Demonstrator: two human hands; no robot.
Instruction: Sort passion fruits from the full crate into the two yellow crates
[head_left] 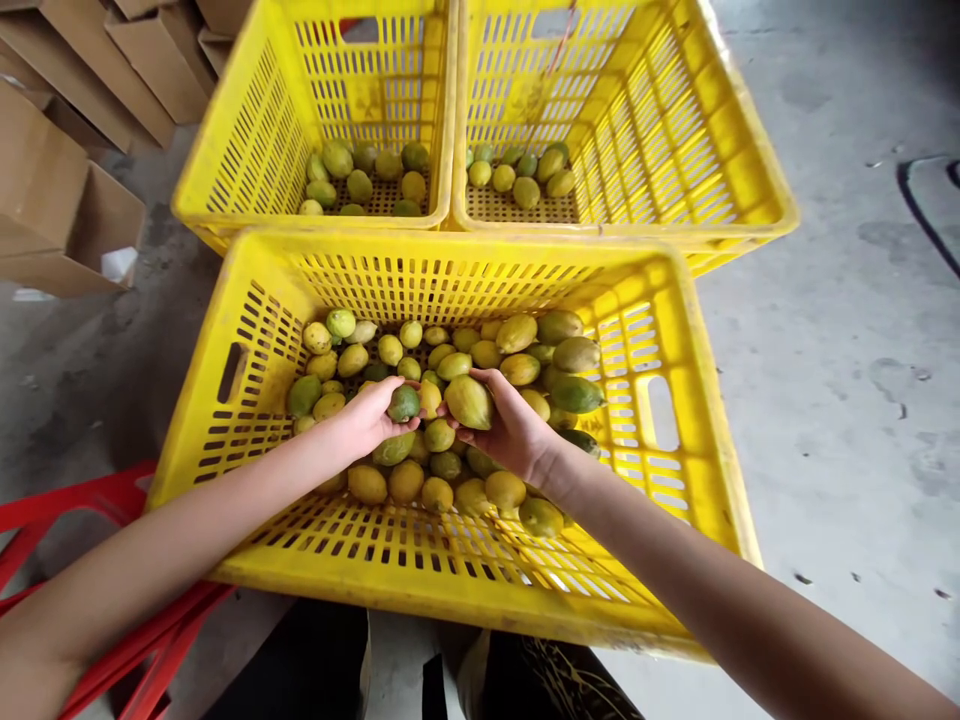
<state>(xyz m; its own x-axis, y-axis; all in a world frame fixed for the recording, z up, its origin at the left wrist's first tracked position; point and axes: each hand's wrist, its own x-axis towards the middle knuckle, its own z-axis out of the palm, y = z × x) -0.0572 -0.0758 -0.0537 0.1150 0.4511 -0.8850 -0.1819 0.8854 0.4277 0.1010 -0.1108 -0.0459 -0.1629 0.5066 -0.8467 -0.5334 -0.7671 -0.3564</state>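
Both of my hands are over the front yellow crate (480, 595), which holds many green and yellow lemons (406, 481). My left hand (373, 415) has its fingers round a small dark green lemon (403, 403). In my right hand (510, 425) is a larger yellow-green lemon (469, 401), held between thumb and fingers. A yellow lemon (430, 399) shows between the two hands; whether a hand touches it I cannot tell. Larger oblong fruits (577, 394) lie at the right of the pile.
Two more yellow crates, back left (255, 140) and back right (675, 130), stand behind, each with several lemons. Cardboard boxes (45, 180) lie at the upper left. A red plastic stool (161, 640) is at the lower left, beside my legs.
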